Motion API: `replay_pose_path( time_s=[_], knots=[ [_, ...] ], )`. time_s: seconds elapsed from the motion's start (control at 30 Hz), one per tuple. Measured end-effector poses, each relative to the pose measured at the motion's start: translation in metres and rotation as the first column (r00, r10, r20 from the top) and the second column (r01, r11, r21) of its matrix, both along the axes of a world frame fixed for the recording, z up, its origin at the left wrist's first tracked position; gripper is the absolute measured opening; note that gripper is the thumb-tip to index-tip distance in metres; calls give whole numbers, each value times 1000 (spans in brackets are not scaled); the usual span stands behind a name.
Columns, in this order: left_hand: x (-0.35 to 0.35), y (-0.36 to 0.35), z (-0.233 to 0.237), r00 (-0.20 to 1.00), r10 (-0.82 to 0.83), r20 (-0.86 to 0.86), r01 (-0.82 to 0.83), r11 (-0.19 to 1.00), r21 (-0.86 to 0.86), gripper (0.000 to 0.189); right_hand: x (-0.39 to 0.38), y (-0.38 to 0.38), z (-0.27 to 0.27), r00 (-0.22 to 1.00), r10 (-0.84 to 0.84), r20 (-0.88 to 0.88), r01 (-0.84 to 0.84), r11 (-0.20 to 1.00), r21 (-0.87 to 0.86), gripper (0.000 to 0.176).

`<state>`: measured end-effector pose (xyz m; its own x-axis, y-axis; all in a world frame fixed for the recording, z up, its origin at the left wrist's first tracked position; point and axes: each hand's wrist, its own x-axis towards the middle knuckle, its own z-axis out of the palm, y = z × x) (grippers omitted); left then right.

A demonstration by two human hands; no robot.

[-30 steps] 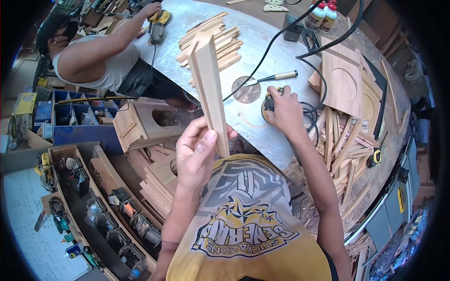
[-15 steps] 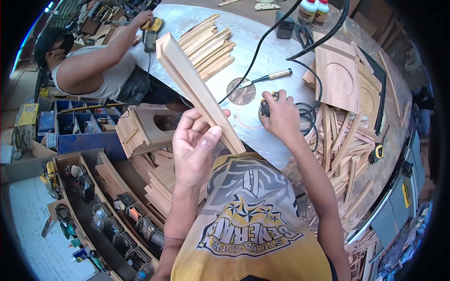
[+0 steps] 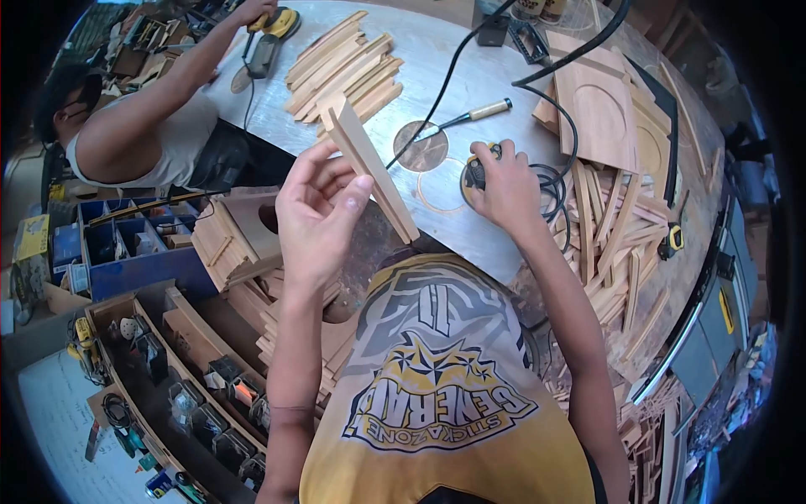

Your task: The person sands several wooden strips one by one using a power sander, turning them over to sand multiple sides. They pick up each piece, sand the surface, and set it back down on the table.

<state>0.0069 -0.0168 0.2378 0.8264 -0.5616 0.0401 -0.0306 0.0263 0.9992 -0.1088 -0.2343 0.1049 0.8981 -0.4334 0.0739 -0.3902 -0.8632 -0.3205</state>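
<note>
My left hand pinches a grooved wooden strip between thumb and fingers, its far end raised over the table edge. On the metal tabletop, my right hand is wrapped round a yellow and black power sander, whose underside is hidden. A chisel lies just beyond, its blade over a dark round spot. Several wooden strips are stacked at the far side of the tabletop.
A co-worker at the left has a hand on another sander. Black cables loop beside my right hand. Wooden panels, thin offcuts and a tape measure lie at the right. Divided bins stand at left.
The strip in my left hand has swung to a steeper, more edge-on angle, and my left hand has shifted left with its fingers more spread. The co-worker's sander has moved. The view has shifted slightly.
</note>
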Motion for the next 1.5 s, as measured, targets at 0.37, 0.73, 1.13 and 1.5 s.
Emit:
replay_pose_path(
  time_s=[0.37,0.73,1.13,1.5],
  knots=[
    [31,32,-126,981,178,-73,-157,960,230,22,3,-2,0,996,-93,-15,93,996,-8,63],
    [51,53,-271,593,64,-803,-706,520,-481,16,7,6,0,982,-179,-65,176,984,-41,62],
    [40,39,-335,375,217,-901,-920,203,-334,56,8,-4,-3,987,-117,-108,109,991,-76,63],
    [14,-10,-279,298,319,-900,-950,187,-249,59,56,54,51,931,288,-224,-304,952,-38,57]
  ],
)
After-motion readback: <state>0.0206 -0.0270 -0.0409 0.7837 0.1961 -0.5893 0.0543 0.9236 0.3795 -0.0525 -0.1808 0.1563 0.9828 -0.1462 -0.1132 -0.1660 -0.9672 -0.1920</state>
